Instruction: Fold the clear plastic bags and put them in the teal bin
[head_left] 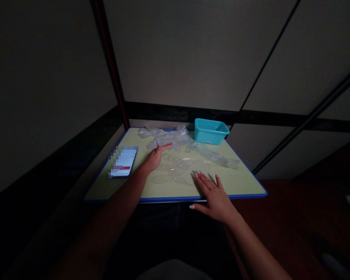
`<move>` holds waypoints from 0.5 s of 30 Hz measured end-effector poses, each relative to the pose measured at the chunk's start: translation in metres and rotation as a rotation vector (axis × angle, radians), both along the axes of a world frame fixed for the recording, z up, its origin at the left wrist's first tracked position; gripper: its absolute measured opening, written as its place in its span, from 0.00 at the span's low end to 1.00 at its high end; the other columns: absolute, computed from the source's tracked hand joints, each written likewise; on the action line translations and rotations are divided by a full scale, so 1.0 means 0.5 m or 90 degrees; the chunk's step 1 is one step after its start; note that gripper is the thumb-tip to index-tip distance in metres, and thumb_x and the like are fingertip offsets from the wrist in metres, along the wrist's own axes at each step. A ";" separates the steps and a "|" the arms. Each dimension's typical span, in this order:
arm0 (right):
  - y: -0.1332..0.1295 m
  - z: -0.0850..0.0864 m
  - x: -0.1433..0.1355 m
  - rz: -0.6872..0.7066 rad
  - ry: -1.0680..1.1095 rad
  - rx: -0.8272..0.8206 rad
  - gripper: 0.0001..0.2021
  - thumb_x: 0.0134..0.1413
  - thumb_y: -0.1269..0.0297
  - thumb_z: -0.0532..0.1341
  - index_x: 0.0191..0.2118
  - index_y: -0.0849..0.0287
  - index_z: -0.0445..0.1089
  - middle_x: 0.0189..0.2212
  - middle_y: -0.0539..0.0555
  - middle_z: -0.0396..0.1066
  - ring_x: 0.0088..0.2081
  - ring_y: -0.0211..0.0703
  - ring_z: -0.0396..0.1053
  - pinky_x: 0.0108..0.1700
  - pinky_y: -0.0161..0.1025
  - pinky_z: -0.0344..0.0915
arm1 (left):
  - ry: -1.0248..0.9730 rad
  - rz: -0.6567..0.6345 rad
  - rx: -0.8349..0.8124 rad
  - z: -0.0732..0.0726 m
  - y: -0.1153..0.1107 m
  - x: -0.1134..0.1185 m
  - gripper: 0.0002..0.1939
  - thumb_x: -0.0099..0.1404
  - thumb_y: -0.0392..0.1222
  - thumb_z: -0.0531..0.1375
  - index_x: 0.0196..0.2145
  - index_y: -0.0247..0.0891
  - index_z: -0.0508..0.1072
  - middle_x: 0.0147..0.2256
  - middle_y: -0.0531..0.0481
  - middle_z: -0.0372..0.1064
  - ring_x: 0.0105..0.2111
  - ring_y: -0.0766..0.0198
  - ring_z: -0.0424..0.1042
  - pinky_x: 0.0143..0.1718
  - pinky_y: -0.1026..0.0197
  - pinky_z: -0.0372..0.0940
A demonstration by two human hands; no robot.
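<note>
My left hand reaches over the table with a finger stretched to the right, beside a crumpled heap of thin clear plastic. Its other fingers are partly hidden, and no held thing shows. A flat sheet of clear plastic lies spread between my hands, its outline faint; whether it is a bag or a glove I cannot tell. My right hand is spread palm down at the near edge, fingertips by the sheet's right end and thumb out past the edge. A long clear plastic strip trails to the right.
A turquoise plastic basket stands at the table's back right corner. On the left lies a phone with its screen lit. The pale tabletop has a blue rim, and wall panels rise close behind it.
</note>
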State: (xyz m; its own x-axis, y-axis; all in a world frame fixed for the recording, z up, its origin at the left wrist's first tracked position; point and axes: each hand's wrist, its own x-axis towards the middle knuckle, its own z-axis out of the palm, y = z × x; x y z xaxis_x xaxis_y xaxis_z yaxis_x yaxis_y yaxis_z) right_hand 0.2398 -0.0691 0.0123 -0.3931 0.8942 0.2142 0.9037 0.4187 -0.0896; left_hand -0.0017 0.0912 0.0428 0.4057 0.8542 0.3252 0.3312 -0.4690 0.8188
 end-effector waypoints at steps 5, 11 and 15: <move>-0.006 -0.006 0.024 -0.021 -0.007 0.018 0.48 0.50 0.43 0.59 0.68 0.55 0.34 0.65 0.65 0.46 0.64 0.58 0.49 0.62 0.65 0.30 | 0.053 0.008 -0.020 0.005 -0.002 0.003 0.48 0.65 0.62 0.21 0.57 0.33 0.66 0.59 0.47 0.60 0.62 0.62 0.54 0.64 0.57 0.44; -0.012 -0.008 0.053 -0.043 -0.021 0.009 0.44 0.52 0.44 0.58 0.68 0.55 0.38 0.64 0.65 0.49 0.63 0.58 0.51 0.61 0.69 0.31 | 0.112 -0.060 0.030 -0.001 -0.010 0.012 0.43 0.67 0.62 0.27 0.56 0.33 0.67 0.60 0.44 0.58 0.61 0.63 0.54 0.63 0.57 0.44; -0.014 -0.011 0.061 -0.028 -0.017 0.001 0.41 0.54 0.46 0.57 0.67 0.52 0.39 0.63 0.63 0.51 0.63 0.57 0.52 0.61 0.69 0.28 | 0.293 -0.152 0.072 -0.015 -0.019 0.025 0.29 0.71 0.57 0.36 0.59 0.45 0.63 0.63 0.50 0.51 0.64 0.61 0.45 0.63 0.46 0.38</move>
